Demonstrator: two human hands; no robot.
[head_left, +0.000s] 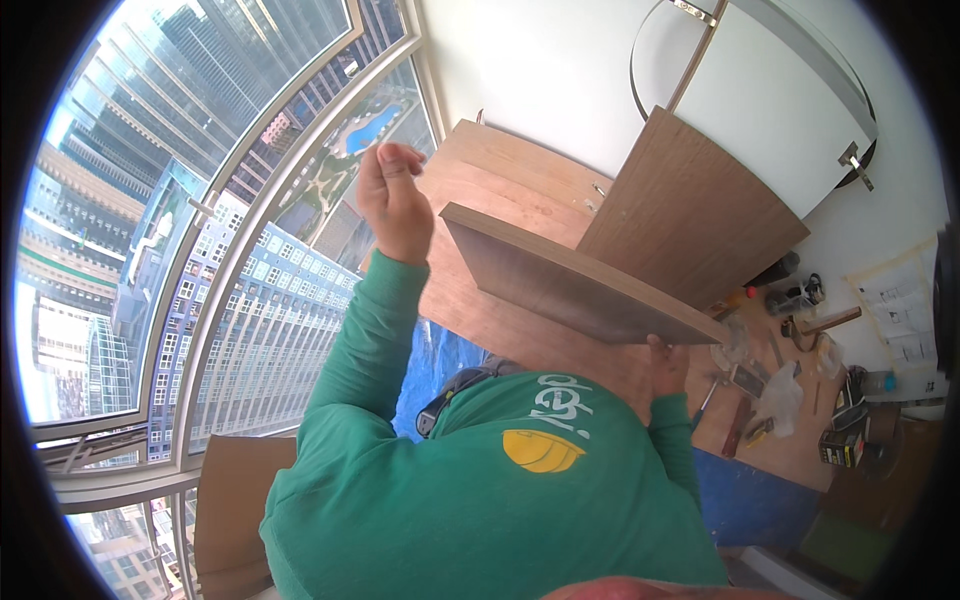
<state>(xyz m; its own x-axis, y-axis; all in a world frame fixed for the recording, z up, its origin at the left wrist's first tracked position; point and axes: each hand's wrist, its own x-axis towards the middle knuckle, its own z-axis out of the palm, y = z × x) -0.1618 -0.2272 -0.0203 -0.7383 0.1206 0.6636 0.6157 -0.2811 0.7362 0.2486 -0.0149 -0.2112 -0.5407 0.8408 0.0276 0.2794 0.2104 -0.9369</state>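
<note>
Two bare hands in play right now, both poking out of a green long-sleeved shirt (430,510), and they're doing pretty different stuff. Left hand (395,210) is up in the air near the window frame (225,230), fingers curled in toward the thumb, and honestly I can't tell if anything tiny is pinched in there. Right hand (668,368) is down low at the near right end of a thick wooden panel (570,290), fingertips touching its lower edge; the rest of that hand is partly hidden, so I can't tell how firmly it's clamped. That wooden panel sits tilted over the plywood sheet (512,335), in front of the person's belly, pale edge up and darker brown face toward the person. Just beyond it there's a brown board (700,215) with a white panel (770,110) behind it, and a metal hinge (855,168) sits at the white one's right edge. Over to the right it's a proper workshop mess: a clear plastic bag (778,400), a blue-handled tool (703,405) near the right hand, a red tool (735,425) and a small dark box (842,447). Blue sheeting (755,500) shows below the plywood, a paper sheet (900,300) is taped up at far right, and some brown cardboard (235,500) leans at lower left by the glass, with towers outside
</note>
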